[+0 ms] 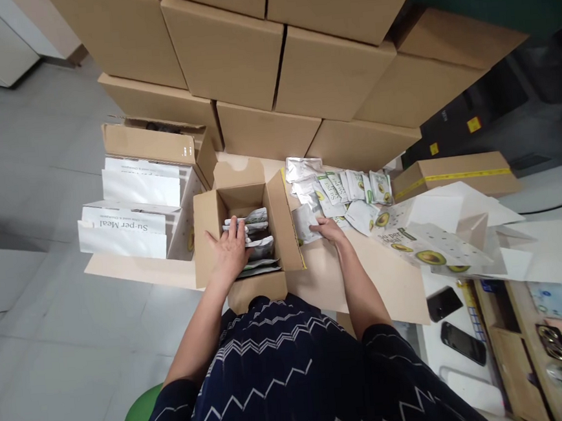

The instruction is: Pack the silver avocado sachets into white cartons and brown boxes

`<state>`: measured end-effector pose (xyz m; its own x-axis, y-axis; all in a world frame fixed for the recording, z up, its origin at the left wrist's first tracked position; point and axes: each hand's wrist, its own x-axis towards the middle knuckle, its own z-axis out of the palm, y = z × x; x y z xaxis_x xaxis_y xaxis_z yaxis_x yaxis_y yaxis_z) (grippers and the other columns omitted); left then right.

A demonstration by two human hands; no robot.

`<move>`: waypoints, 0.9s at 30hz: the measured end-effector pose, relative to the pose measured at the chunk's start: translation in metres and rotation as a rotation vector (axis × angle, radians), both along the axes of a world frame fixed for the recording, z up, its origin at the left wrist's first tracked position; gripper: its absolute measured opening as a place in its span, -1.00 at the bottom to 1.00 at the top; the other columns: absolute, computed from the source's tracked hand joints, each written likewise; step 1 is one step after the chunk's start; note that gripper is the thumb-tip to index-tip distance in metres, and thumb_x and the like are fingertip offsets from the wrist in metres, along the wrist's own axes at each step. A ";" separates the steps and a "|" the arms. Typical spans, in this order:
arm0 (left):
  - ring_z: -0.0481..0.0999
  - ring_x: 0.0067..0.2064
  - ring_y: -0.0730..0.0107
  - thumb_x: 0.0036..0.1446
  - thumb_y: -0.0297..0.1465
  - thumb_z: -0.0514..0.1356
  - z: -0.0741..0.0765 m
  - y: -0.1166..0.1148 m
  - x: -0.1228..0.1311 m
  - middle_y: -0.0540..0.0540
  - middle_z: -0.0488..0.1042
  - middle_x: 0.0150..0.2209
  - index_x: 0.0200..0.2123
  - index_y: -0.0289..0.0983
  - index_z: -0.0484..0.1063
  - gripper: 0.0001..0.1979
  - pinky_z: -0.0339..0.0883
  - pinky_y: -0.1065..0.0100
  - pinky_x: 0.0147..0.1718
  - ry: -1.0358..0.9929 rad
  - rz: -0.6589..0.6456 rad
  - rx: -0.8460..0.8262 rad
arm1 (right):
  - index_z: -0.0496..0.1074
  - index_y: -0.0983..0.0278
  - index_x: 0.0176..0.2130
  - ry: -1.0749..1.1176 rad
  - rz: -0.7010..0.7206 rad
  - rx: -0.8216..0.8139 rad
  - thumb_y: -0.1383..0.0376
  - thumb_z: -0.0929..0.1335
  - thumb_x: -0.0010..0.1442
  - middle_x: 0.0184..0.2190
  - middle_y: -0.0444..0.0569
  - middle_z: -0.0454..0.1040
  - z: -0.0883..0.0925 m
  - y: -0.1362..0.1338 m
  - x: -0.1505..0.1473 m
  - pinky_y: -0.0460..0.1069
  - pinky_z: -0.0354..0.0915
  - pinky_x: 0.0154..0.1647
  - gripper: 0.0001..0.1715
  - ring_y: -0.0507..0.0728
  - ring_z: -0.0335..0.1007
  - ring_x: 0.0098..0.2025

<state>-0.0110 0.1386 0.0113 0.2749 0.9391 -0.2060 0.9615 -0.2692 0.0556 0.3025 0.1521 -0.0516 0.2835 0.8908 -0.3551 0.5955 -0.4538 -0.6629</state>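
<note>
In front of me an open cardboard box (289,226) holds a row of pouches (259,244) standing on edge. My left hand (231,248) reaches over the box's left side, fingers stretched onto the pouches and thumb spread apart. To the right of the box, my right hand (330,230) pinches the edge of a silver pouch (304,223) low over the table. Beyond that hand lies a spread pile of silver and white pouches (335,187), some printed with green lettering and avocados.
White printed cartons (131,222) stand at left beside another open cardboard box (149,140). Stacked closed boxes (229,46) form a wall behind. On the right lie unfolded avocado-printed cartons (429,241), a long brown box (458,176) and two phones (463,343).
</note>
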 end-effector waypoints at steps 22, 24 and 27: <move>0.43 0.19 -0.19 0.25 -0.26 0.15 -0.007 -0.001 -0.003 -0.36 -0.04 0.45 0.41 -0.22 0.05 -0.30 -0.23 -0.58 0.21 -0.046 0.001 0.029 | 0.49 0.24 -0.02 -0.268 0.952 0.411 0.40 0.21 0.28 -0.11 -0.01 0.59 0.155 0.103 -0.141 -0.01 0.27 -0.08 -0.62 0.17 0.46 -0.07; 0.41 0.21 -0.19 0.25 -0.26 0.14 -0.005 -0.001 -0.002 -0.35 -0.04 0.45 0.41 -0.21 0.05 -0.30 -0.25 -0.58 0.21 -0.052 0.005 0.019 | 0.49 0.26 0.01 -0.349 1.000 0.268 0.45 0.22 0.24 -0.05 0.02 0.58 0.137 0.117 -0.154 -0.03 0.26 -0.12 -0.59 0.18 0.46 -0.06; 0.40 0.21 -0.19 0.24 -0.28 0.16 -0.004 -0.001 -0.001 -0.34 -0.03 0.45 0.41 -0.21 0.06 -0.29 -0.26 -0.58 0.22 -0.053 0.017 0.006 | 0.47 0.32 0.04 -0.394 1.070 0.112 0.50 0.24 0.20 0.01 0.08 0.56 0.117 0.134 -0.169 -0.08 0.25 -0.19 -0.55 0.16 0.47 -0.06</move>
